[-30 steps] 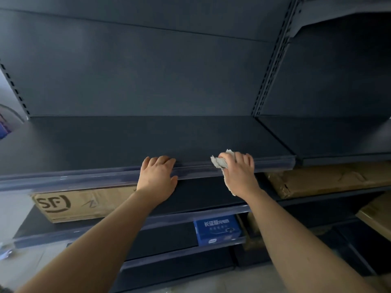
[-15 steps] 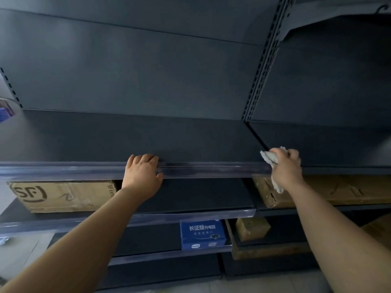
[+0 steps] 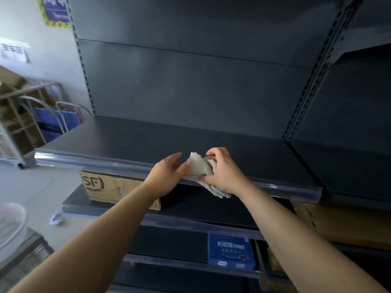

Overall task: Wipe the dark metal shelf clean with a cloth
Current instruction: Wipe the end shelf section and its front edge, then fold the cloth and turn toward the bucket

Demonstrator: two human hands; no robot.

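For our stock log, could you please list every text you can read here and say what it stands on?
"SF": on the cardboard box.
"长征", followed by characters too blurred to read: on the blue box.
Too blurred to read: the wall poster and the white paper sign.

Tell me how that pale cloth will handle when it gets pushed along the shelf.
Probably floppy: the cloth bunches between the left hand and right hand, its end drooping below. Likely light: a loose pinch holds it. Should slide readily over the flat dark shelf.
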